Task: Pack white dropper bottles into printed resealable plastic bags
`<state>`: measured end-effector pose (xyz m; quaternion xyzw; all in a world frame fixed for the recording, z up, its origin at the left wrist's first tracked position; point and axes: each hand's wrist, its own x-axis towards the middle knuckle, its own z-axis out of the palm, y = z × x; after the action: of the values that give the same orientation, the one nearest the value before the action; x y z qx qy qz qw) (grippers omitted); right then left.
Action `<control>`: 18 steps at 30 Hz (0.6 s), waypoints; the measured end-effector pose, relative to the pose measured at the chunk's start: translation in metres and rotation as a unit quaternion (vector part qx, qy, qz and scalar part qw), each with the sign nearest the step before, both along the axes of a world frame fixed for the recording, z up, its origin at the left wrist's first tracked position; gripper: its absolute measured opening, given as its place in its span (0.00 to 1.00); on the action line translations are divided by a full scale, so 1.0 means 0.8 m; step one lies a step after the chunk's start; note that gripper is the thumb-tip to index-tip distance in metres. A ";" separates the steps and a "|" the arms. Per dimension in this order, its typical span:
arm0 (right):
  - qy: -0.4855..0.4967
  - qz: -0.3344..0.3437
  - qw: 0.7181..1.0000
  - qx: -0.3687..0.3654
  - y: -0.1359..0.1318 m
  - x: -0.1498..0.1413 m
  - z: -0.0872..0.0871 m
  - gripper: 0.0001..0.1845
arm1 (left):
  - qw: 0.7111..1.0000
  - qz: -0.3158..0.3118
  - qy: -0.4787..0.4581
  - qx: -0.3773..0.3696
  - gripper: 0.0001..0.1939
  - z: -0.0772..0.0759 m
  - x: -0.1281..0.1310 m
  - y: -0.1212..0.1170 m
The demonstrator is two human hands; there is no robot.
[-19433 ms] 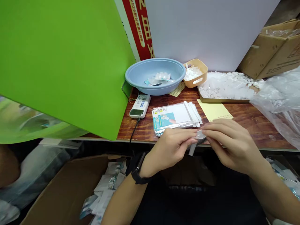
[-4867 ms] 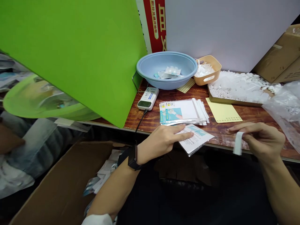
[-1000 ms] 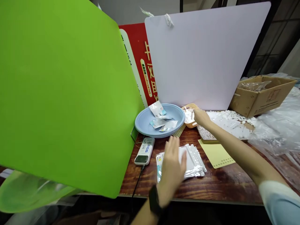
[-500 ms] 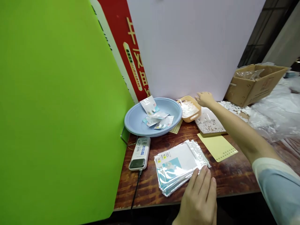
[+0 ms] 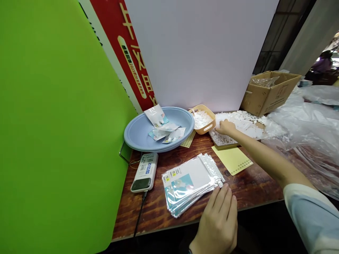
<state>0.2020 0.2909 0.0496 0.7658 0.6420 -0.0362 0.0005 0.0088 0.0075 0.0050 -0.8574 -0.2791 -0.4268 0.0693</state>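
My left hand [image 5: 218, 218] rests at the near edge of a stack of foil-backed printed pouches [image 5: 189, 183], with its fingers apart and touching the stack. My right hand [image 5: 225, 127] reaches across to a shallow tray [image 5: 222, 144] heaped with white pieces [image 5: 239, 120]. Its fingertips lie on the pieces, and white on white hides whether it holds any. Several similar pouches [image 5: 156, 115] lie in a pale blue basin [image 5: 137, 135], one leaning on its rim. An orange basket [image 5: 205, 129] of white pieces stands between the basin and the tray.
On the wooden table [image 5: 251, 187] lie a yellow sheet [image 5: 231, 160] and a white power bank [image 5: 144, 173] with a cable. A green board [image 5: 58, 123] and white board [image 5: 190, 53] rise behind and left. A cardboard box [image 5: 270, 93] and clear plastic bag [image 5: 304, 141] are right.
My right hand has come down from the far side of the tray onto the white pieces. My left hand stays at the stack. The view has tilted up and shifted.
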 end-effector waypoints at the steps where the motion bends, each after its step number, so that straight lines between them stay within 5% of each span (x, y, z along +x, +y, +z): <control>1: 0.007 -0.013 1.000 -0.007 0.004 -0.005 -0.001 0.21 | 1.000 -0.001 0.000 -0.002 0.17 -0.002 0.003 0.001; 18: 0.190 -0.087 0.978 -0.018 0.016 0.020 -0.011 0.19 | 0.999 -0.017 0.029 -0.016 0.16 -0.005 0.036 0.010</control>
<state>0.2177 0.3037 0.0410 0.7979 0.5603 -0.1923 -0.1110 0.0379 0.0155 0.0008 -0.8749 -0.2690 -0.3987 0.0562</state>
